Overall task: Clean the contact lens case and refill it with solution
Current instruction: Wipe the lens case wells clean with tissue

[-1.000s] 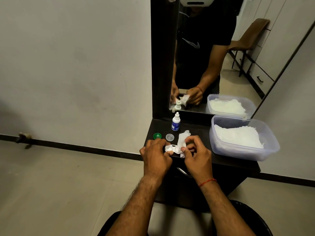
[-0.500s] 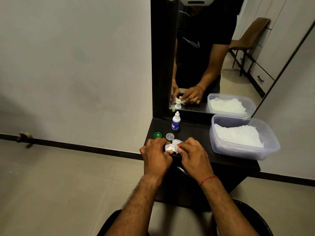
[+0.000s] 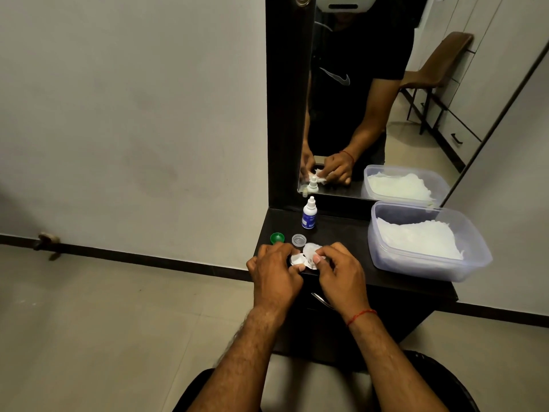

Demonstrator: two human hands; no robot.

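My left hand grips the white contact lens case at the near edge of the dark tabletop. My right hand pinches a tissue against it. I judge this to be the wiping step. 2 lids, a green cap and a clear cap, lie just beyond. Next I would reach for the solution bottle farther back.

Bottle behind R cap, L cap beside it, case in front of both, tub to R on shelf.
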